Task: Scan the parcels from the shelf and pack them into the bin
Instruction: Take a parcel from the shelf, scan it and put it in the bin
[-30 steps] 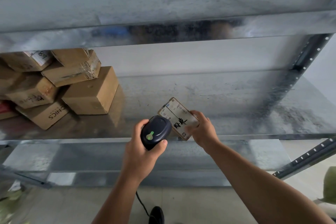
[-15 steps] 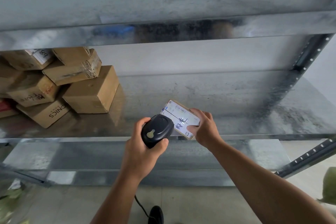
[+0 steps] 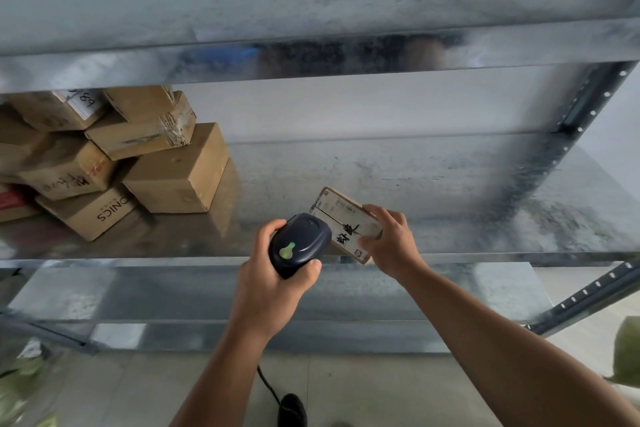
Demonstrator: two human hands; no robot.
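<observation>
Parcel [image 3: 341, 218] centre frame, at shelf [image 3: 450, 191] front edge, label up, gripped in your right hand [image 3: 391, 243]. Your left hand [image 3: 270, 291] clasps scanner [image 3: 299, 244], nose over label. Scanner light, dull moment ago, glows green now: scan likely registered. Bin, unseen, comes next.

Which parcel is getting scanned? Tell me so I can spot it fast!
Find the metal shelf with brown boxes piled at its left. At its front edge, the right hand holds a parcel beside the dark scanner. Unlike the piled boxes, it is thin, with bold black characters on white.
</observation>
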